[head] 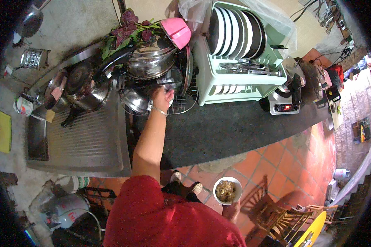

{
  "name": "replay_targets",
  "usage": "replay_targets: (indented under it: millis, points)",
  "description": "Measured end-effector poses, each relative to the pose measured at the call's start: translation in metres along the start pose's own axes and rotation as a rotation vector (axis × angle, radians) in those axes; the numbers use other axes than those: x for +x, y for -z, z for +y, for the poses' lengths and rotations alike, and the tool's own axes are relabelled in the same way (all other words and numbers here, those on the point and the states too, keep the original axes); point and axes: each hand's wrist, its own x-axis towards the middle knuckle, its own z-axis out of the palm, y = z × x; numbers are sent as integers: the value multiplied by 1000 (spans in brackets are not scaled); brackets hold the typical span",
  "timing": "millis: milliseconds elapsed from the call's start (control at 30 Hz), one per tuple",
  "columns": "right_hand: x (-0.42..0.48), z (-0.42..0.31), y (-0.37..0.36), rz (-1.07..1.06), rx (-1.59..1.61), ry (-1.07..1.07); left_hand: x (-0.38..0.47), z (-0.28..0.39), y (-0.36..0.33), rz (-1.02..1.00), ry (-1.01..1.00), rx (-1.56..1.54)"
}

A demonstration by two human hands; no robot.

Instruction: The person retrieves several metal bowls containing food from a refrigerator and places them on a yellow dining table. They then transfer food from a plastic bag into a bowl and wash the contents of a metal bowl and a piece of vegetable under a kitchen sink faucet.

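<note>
My left hand [162, 98] reaches over the counter into a wire dish basket [188, 100]. Its fingers are partly curled among shiny metal bowls [135, 100], and what they touch or hold is unclear. Just beyond it, a stainless steel pot [151, 63] rests with a pink plastic bowl [176, 32] tilted against its top. Low beside my body, my right hand [232, 212] grips a white bowl [238, 186] from its near side. Dark brown, glossy pieces of food [225, 191] lie in that bowl.
Right of the basket stands a pale green dish rack [247, 81] with plates and cutlery. An induction cooker [285, 107] with a lit display sits farther right. Pots [89, 92] occupy the sink unit [89, 139]; purple-green leaves [128, 29] lie behind. Wooden chairs [278, 220] stand on the tiled floor.
</note>
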Motion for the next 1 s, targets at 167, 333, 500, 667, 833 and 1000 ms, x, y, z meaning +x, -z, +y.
replay_targets:
  millis: [167,333,500,667,833,1000]
  points:
    - [10,13,26,-126,94,14,-83,20,-25,-7,46,-248]
    - [22,11,13,-110,-78,11,-144,35,-31,-42,88,-244]
    - [24,10,12,-122,-144,-2,-187,28,4,-102,129,-270]
    - [24,15,22,-106,62,-45,-217,17,48,-280,202,-100]
    - [21,12,25,-33,102,-18,-257,1,29,-456,75,357]
    - [28,7,39,-56,125,51,-274,-38,21,-474,141,719]
